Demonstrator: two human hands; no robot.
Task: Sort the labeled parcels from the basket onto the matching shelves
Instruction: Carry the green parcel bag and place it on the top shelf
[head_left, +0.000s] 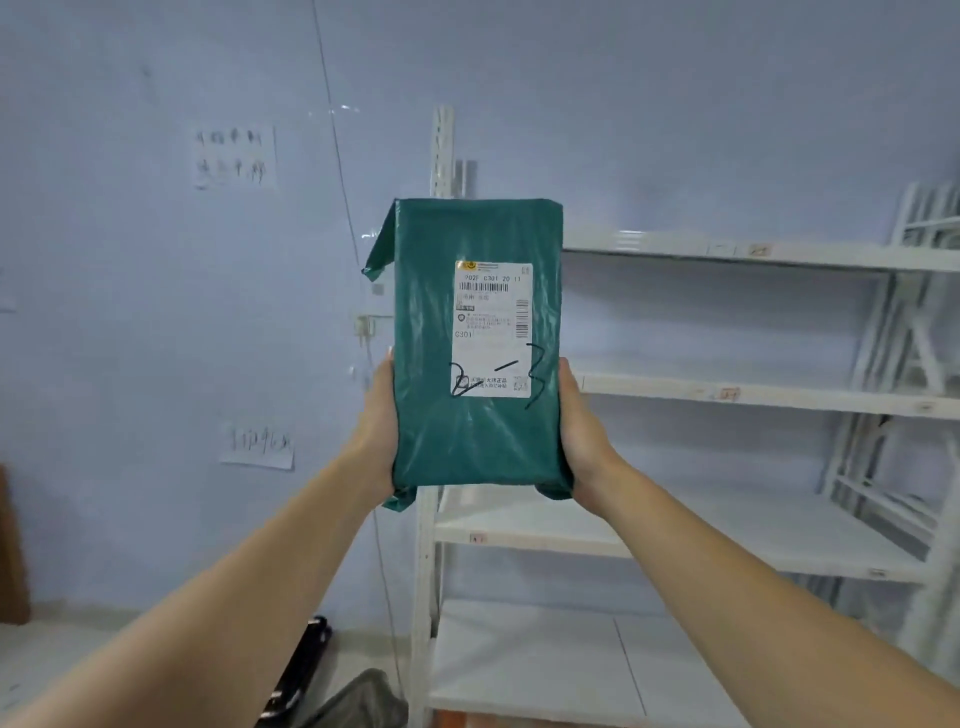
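**Green parcel held up for label check before shelving**

Green plastic wrapping covers the parcel (475, 343), held upright at frame centre in front of the white shelving unit (727, 389). The left hand (376, 431) grips its lower left edge at about 8 o'clock of the package; the right hand (582, 436) grips the lower right edge at about 4 o'clock. Both hands curl round the sides, with the fingers hidden behind the wrapping, so their exact spread cannot be told.

The white shipping label (493, 330) faces the camera. Handwritten marks across its lower part appear to read "2-3".

Small tags (730, 394) sit on the front lips of the shelves at 3 o'clock; their text is too blurred to read.

Judgement: the step in hand is reading the label and choosing a shelf.

Recommendations:
- Keep the label square to the eyes until the code is certain.
- Compare it with the shelf tags before moving the package.
- Keep both hands on it; the slick wrapping may slip.
- Set it down flat, label outward.

The basket is not identifiable in view.
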